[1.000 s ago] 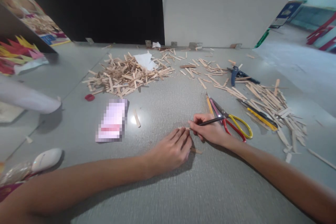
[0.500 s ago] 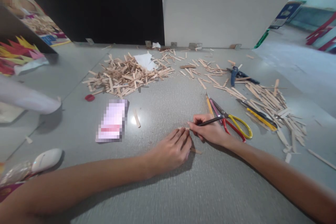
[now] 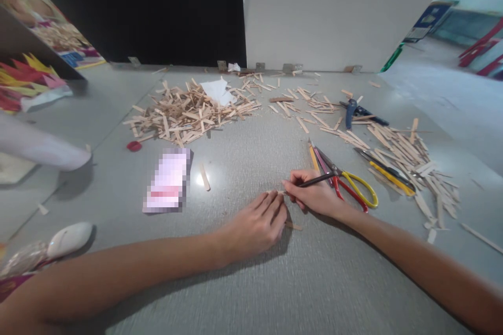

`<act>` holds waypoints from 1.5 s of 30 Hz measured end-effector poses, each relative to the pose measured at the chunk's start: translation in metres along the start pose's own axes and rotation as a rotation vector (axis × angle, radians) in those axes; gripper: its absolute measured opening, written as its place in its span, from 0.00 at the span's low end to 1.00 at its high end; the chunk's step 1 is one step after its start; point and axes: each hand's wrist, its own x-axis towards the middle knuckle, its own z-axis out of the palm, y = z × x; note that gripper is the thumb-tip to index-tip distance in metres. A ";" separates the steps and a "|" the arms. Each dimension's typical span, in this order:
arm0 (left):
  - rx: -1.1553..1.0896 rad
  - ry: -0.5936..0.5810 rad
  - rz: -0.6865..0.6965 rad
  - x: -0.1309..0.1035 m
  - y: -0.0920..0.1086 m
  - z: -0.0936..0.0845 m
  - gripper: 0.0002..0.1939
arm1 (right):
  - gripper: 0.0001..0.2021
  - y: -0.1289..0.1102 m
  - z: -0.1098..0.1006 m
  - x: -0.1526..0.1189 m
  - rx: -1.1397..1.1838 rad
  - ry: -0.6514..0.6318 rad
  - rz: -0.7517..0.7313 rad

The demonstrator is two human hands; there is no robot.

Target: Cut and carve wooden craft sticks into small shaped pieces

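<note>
My left hand (image 3: 264, 222) lies on the grey table (image 3: 236, 298), its fingers together and pressing on a small wooden stick (image 3: 280, 192) that shows just past the fingertips. My right hand (image 3: 308, 192) is closed around a dark pencil (image 3: 316, 180), with its fingertips beside the same stick. The pencil's tip is hidden by the fingers. Another stick (image 3: 294, 225) pokes out from beside my left hand. Scissors with red and yellow handles (image 3: 359, 188) rest just right of my right hand.
A large heap of wooden sticks (image 3: 188, 115) lies at the back left. More sticks (image 3: 401, 152), blue-handled clippers (image 3: 351, 113) and a yellow-and-black cutter (image 3: 389, 172) are at the right. A blurred pink item (image 3: 168, 180) and a white mouse-like object (image 3: 70, 239) are at the left.
My right hand and the pencil have shifted very slightly, and the pencil lies a little further right. My left hand stays in place.
</note>
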 end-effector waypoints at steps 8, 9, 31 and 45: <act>-0.021 -0.029 -0.007 -0.003 0.002 0.004 0.17 | 0.21 -0.003 -0.001 -0.001 -0.008 -0.009 0.005; -0.029 -0.039 -0.007 -0.004 0.002 0.005 0.17 | 0.21 -0.004 -0.001 -0.001 -0.011 -0.008 0.006; -0.034 -0.017 -0.018 -0.002 0.001 0.001 0.17 | 0.20 -0.003 -0.001 -0.001 -0.047 0.018 0.007; -0.079 -0.082 -0.017 -0.005 0.002 0.003 0.16 | 0.20 -0.005 -0.003 -0.001 -0.052 0.013 0.031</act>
